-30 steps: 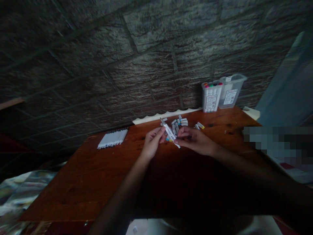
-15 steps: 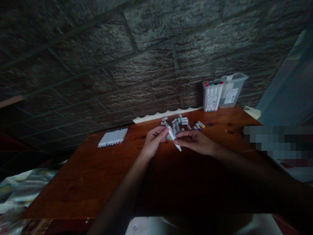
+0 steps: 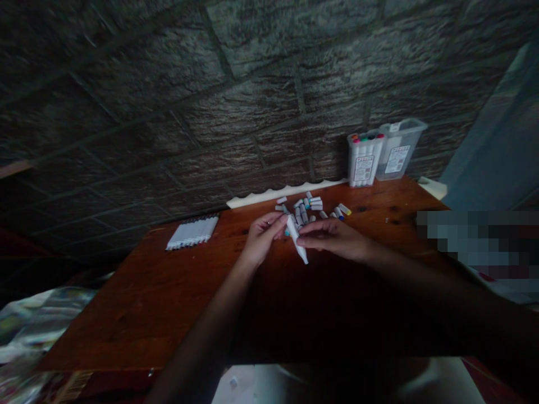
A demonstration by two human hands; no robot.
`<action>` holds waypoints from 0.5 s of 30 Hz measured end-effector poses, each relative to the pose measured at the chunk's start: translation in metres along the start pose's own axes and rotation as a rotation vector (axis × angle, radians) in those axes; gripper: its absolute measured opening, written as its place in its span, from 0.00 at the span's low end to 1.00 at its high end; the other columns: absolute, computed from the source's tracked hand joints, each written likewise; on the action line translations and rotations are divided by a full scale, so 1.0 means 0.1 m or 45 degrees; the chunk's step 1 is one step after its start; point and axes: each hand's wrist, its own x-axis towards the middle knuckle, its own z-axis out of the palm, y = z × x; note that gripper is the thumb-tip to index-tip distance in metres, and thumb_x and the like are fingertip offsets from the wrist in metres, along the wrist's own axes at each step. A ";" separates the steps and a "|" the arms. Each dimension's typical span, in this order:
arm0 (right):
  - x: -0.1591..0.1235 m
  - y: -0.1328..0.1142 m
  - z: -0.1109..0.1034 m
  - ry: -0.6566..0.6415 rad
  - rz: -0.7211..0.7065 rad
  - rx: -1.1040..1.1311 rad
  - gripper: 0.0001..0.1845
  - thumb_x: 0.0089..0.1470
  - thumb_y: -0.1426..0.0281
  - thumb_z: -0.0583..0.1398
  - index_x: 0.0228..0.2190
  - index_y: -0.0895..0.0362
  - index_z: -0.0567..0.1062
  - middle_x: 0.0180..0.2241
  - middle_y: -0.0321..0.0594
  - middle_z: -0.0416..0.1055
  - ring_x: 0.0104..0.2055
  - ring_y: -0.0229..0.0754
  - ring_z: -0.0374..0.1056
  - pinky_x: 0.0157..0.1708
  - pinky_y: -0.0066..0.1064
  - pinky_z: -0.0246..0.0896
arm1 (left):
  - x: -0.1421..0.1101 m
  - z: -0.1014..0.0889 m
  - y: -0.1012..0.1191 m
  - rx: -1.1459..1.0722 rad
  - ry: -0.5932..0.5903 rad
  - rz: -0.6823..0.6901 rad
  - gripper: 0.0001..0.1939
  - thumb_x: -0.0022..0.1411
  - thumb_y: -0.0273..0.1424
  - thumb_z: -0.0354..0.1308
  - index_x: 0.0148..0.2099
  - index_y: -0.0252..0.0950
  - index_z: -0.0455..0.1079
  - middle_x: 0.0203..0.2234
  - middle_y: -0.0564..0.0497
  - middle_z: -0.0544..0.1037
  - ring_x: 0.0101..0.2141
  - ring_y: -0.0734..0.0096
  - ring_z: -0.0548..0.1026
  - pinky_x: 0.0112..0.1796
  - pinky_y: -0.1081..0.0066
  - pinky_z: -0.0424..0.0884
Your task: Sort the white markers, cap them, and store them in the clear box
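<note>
A white marker [image 3: 297, 238] is held between my two hands over the wooden table, tilted with its narrow bare end toward me. My left hand [image 3: 263, 234] pinches its far end with thumb and fingers. My right hand [image 3: 330, 238] grips the barrel nearer the close end. Just beyond the fingers lies a loose pile of marker caps [image 3: 304, 213], white with coloured ends; my hands hide some of them. At the left of the table, white markers [image 3: 192, 232] lie side by side in a neat row.
Against the stone-patterned wall stand a clear case full of markers [image 3: 362, 163] and another clear container [image 3: 397, 150]. A wavy white strip [image 3: 286, 193] runs along the back edge of the wooden table [image 3: 138, 303]. Plastic-wrapped items [image 3: 54, 320] lie beyond its left edge.
The marker has turned slightly in my hands, and its near end points a little lower. Both hands keep hold of it. The view has shifted slightly.
</note>
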 end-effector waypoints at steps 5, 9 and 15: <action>0.01 0.03 -0.03 0.017 0.079 0.195 0.15 0.45 0.60 0.69 0.33 0.55 0.80 0.23 0.30 0.68 0.22 0.29 0.55 0.21 0.24 0.46 | 0.02 -0.01 0.00 0.004 0.036 -0.027 0.15 0.56 0.42 0.65 0.31 0.34 0.73 0.16 0.58 0.61 0.20 0.80 0.58 0.24 0.75 0.56; 0.02 0.04 -0.08 0.056 0.077 0.352 0.15 0.44 0.61 0.70 0.34 0.55 0.80 0.24 0.30 0.67 0.21 0.28 0.51 0.20 0.24 0.41 | 0.02 -0.01 0.01 0.041 0.061 -0.029 0.15 0.57 0.43 0.64 0.33 0.34 0.75 0.15 0.58 0.61 0.19 0.80 0.57 0.25 0.74 0.57; 0.01 0.01 -0.07 0.003 0.061 0.346 0.17 0.46 0.59 0.68 0.36 0.56 0.81 0.22 0.30 0.65 0.21 0.28 0.49 0.20 0.25 0.39 | -0.01 0.02 0.03 0.085 -0.036 -0.035 0.19 0.56 0.45 0.63 0.26 0.34 0.71 0.16 0.56 0.62 0.20 0.78 0.58 0.25 0.72 0.57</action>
